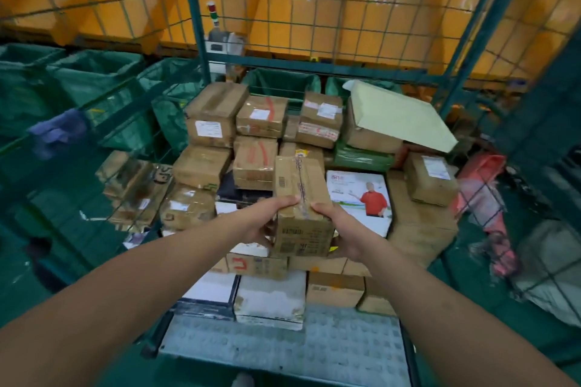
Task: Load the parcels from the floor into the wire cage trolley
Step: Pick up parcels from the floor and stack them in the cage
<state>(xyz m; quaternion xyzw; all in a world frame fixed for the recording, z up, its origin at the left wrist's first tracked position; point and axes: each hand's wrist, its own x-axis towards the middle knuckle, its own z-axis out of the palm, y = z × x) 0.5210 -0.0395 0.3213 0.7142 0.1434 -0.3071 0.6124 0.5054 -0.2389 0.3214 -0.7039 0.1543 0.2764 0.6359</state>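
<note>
Holding one cardboard parcel (301, 207) w/ both hands, out over the stack inside the wire cage trolley (191, 25).

L to R:
- Left hand (267, 217): fingers curled round parcel's left side, thumb on top near the tape seam. Gripping.
- Parcel: between the hands, centre of view, straight ahead of the person. Long axis runs away from the person, toward the cage's back mesh; near end face w/ printed text points back at the camera. Seems raised clear of the boxes under it, though contact at the far end can't be told.
- Right hand (341, 229): fingers wrapped on right side, thumb on top. Gripping.

Both hands about equally near; grip is at the near end only, far end unsupported.

Judgement: placing step. Next move = forward and down, lengthwise, onto the stacked parcels (261, 163) just beyond. White printed box (361, 198) lies just right of it.
</note>
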